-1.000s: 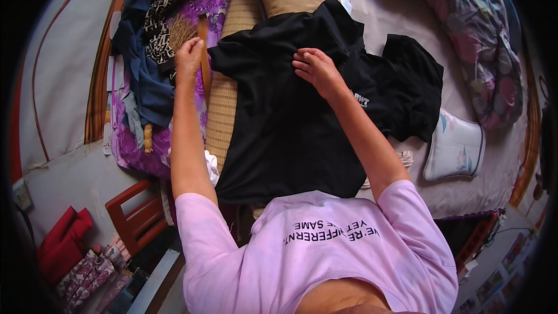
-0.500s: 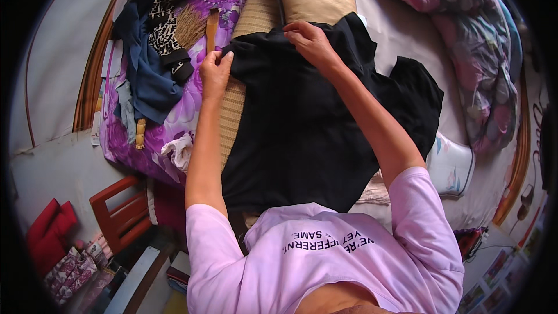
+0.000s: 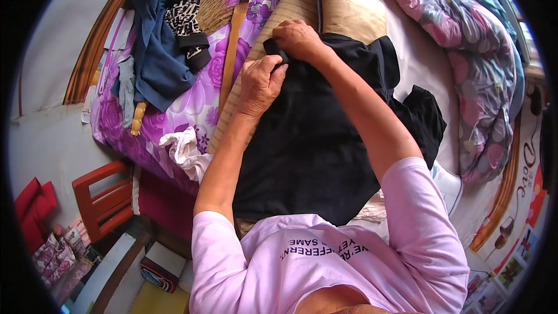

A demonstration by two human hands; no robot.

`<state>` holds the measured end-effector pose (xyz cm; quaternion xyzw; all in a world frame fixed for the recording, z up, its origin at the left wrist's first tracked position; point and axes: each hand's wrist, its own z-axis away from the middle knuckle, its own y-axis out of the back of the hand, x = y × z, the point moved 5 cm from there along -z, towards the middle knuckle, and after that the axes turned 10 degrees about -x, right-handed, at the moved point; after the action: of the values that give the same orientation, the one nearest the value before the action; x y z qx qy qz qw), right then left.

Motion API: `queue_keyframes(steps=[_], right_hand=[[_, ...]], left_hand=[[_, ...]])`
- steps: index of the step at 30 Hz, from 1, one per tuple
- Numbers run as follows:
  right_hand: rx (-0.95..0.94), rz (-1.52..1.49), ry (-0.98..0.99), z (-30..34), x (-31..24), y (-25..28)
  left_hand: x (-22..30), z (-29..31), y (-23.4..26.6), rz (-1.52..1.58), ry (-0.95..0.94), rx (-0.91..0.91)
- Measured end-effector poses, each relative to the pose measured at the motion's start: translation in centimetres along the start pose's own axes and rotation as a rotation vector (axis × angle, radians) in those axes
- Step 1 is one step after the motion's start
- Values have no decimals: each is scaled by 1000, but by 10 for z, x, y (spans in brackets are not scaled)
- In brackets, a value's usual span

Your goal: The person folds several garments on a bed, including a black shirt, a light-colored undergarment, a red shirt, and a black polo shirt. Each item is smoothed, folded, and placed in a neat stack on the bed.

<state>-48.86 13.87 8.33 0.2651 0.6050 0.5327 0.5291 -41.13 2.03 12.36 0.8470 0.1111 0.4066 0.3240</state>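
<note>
A black shirt [image 3: 314,139] lies spread in front of me, its lower part reaching my chest. At its upper left, my left hand [image 3: 263,84] pinches a folded edge of the black cloth between thumb and fingers. My right hand [image 3: 299,40] is closed on the same part of the shirt, just above and to the right of the left hand. A short bit of doubled black cloth stands up between the two hands. The shirt's far sleeve [image 3: 421,116] lies crumpled at the right, beyond my right forearm.
A rolled-out woven mat [image 3: 258,46] runs beneath the shirt, with a beige pillow [image 3: 351,11] at its far end. Left lie a flat wooden stick [image 3: 233,46], straw bristles [image 3: 214,11], blue clothing [image 3: 157,52] and a white cloth [image 3: 185,150]. A floral quilt [image 3: 476,70] is bunched at right.
My left hand has moved right and slightly down, close to my right hand. The shirt's upper left edge, stretched between the hands before, is now gathered and folded there. The view has shifted a little.
</note>
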Motion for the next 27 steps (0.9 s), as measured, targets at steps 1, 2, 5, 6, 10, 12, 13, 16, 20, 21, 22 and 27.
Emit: queue_keyframes(steps=[1, 2, 5, 6, 10, 12, 13, 16, 20, 21, 22, 27], right_hand=[[-12, -40, -17, -3, 7, 0], [-23, -79, -36, -5, 15, -1], [92, -335, 48, -3, 7, 19], [116, -420, 110, -2, 4, 24], [-162, -168, 440, 1, -26, 32], [-303, 66, 467, 13, -43, 32], [-365, 70, 536, 17, -47, 30], [-512, 178, 500, 29, -55, 45], [-510, 234, 468, 44, -45, 39], [-494, 246, 482, 49, -45, 37], [-478, 257, 496, 54, -44, 35], [-252, 340, 465, 61, -34, 52]], left_hand=[[3, -1, 2, 7, 0, -22], [5, -1, 3, 15, -2, -44], [3, 3, 6, 25, 8, -80], [3, 4, 5, 4, 11, -92], [4, 3, 4, -44, -5, -110], [5, 3, 3, -68, -49, -107], [7, 3, 2, -85, -89, -108], [10, 3, 1, -125, -104, -173], [14, 1, 6, -197, -110, -262], [15, 2, 5, -181, -129, -277], [16, 3, 4, -165, -147, -292], [13, 7, 4, -183, -160, -340]])
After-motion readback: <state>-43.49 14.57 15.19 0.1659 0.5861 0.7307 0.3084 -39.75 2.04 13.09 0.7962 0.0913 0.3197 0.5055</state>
